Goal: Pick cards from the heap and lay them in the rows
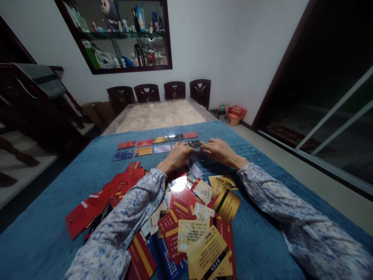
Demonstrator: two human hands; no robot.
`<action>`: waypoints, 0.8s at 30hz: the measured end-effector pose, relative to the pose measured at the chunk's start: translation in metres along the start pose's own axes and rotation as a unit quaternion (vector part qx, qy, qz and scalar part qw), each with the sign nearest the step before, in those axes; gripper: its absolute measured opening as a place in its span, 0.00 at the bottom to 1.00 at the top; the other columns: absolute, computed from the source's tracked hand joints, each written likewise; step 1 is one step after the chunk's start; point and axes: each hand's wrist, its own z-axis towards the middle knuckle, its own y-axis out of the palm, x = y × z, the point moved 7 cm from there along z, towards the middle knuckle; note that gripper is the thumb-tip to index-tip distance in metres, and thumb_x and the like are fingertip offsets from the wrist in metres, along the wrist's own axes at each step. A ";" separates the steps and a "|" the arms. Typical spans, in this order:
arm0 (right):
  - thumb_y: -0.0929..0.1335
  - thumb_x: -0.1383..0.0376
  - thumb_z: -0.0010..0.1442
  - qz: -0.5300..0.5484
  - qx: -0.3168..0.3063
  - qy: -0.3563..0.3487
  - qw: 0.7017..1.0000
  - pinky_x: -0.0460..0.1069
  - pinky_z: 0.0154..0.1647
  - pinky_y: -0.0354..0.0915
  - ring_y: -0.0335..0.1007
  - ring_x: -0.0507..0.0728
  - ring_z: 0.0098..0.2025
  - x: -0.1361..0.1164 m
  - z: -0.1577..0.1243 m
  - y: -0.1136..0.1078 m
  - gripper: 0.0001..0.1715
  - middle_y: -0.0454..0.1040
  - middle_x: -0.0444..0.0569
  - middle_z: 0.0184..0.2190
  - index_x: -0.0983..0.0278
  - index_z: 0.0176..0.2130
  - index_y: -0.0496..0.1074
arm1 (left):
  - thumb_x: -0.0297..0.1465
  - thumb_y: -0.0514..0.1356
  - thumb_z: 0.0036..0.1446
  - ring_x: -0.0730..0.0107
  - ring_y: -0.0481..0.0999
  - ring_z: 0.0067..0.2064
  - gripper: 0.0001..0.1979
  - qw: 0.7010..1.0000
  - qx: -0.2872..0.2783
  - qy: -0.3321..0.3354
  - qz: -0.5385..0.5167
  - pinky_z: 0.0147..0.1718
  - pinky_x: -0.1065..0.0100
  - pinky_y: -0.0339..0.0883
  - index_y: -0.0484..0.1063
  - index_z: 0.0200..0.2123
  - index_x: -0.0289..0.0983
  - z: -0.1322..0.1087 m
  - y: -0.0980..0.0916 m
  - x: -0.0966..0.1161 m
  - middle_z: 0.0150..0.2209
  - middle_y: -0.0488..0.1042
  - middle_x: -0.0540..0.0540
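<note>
My left hand [179, 154] and my right hand [220, 151] meet over the far part of the card layout, fingers closed and pinched. Between their fingertips is a card [199, 155], seen nearly edge-on and blurred. Just behind it, a black card [196, 143] lies at the right end of the nearer row. That row also has a blue card [122, 155], an orange card [143, 151] and a pale lilac card [162, 148]. The farther row holds red cards [126, 145], a gold card [160, 140] and a dark card [175, 137]. My left hand partly covers the nearer row.
A loose heap of cards, with a gold card [210, 252] on top, lies between my forearms. Overlapping red cards [96, 202] spread at the left. A blue cloth [262, 249] covers the near table; several dark chairs [200, 91] stand at the far end.
</note>
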 end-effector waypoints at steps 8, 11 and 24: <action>0.66 0.69 0.64 -0.040 -0.023 0.001 0.999 0.53 0.44 0.57 0.68 0.62 0.46 -0.002 -0.009 0.013 0.18 0.79 0.58 0.44 0.65 0.54 0.73 | 0.24 0.54 0.65 0.55 0.71 0.54 0.15 1.000 0.011 -0.011 0.017 0.52 0.56 0.62 0.74 0.52 0.38 0.000 0.004 0.000 0.50 0.80 0.40; 0.68 0.66 0.63 -0.051 -0.033 0.006 0.998 0.54 0.45 0.57 0.68 0.63 0.48 -0.004 -0.012 0.017 0.22 0.78 0.60 0.47 0.67 0.57 0.71 | 0.25 0.56 0.63 0.54 0.71 0.55 0.16 0.999 0.005 -0.019 0.029 0.52 0.55 0.62 0.73 0.53 0.38 -0.001 0.006 0.000 0.52 0.79 0.39; 0.68 0.62 0.63 -0.038 -0.091 0.031 0.995 0.55 0.46 0.56 0.64 0.66 0.52 -0.004 -0.013 0.023 0.28 0.75 0.61 0.52 0.65 0.61 0.68 | 0.30 0.56 0.63 0.51 0.70 0.57 0.14 0.999 -0.009 -0.023 0.035 0.55 0.51 0.63 0.71 0.52 0.38 -0.004 0.010 0.001 0.53 0.76 0.38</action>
